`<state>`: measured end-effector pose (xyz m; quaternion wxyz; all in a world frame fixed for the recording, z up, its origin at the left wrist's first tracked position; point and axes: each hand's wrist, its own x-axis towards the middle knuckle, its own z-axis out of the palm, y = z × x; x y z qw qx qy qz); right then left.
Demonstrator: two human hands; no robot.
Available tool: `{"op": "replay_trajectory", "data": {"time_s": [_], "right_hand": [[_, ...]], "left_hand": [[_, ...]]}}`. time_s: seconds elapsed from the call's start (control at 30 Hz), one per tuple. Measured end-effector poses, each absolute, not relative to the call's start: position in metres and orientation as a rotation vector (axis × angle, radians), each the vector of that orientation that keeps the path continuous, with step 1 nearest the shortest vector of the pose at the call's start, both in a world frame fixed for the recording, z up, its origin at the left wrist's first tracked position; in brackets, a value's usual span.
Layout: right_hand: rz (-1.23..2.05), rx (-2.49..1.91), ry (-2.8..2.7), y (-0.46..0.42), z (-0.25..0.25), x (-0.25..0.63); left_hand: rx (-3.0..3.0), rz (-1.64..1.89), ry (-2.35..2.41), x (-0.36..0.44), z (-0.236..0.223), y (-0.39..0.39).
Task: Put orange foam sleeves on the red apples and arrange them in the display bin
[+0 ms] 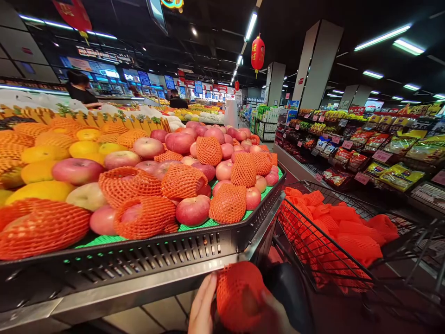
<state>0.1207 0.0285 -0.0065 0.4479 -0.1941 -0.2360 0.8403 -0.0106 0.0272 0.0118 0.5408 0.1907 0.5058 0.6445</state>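
Note:
Low in the head view, in front of the display, I hold a rounded red-orange foam net sleeve with what looks like an apple inside. My left hand is closed along its left side, fingers pressed against the mesh. On the other side my right hand grips it too, smeared by motion, its fingertips partly hidden. Beyond my hands is a black tray heaped with apples. Some are bare, like the red apple at the front; others wear orange foam nets, like the netted apple beside it.
To the right stands a wire shopping cart piled with red foam nets. A metal ledge edges the display. Yellow fruit lies at the left. Snack shelves line the right; a person stands behind the display.

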Motion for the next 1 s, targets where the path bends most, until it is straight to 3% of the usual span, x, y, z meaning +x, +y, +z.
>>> {"op": "replay_trajectory", "data": {"time_s": [0.5, 0.67, 0.8, 0.9, 1.0], "right_hand": [[1.696, -0.779, -0.605, 0.047, 0.025, 0.136], [1.729, -0.783, -0.549, 0.059, 0.033, 0.141], [1.805, -0.845, -0.511, 0.063, 0.021, 0.141], [1.654, -0.931, -0.633, 0.053, 0.001, 0.139], [1.671, -0.750, -0.850, 0.038, -0.015, 0.133]], "left_hand": [[0.379, 1.451, 0.999, 0.011, -0.031, 0.032], [0.361, 1.451, 0.908, 0.017, -0.026, 0.018], [0.331, 1.471, 1.092, 0.016, -0.014, 0.015], [0.340, 1.502, 1.186, 0.013, -0.007, 0.016], [0.454, 1.588, 1.329, 0.012, -0.004, 0.013]]}}
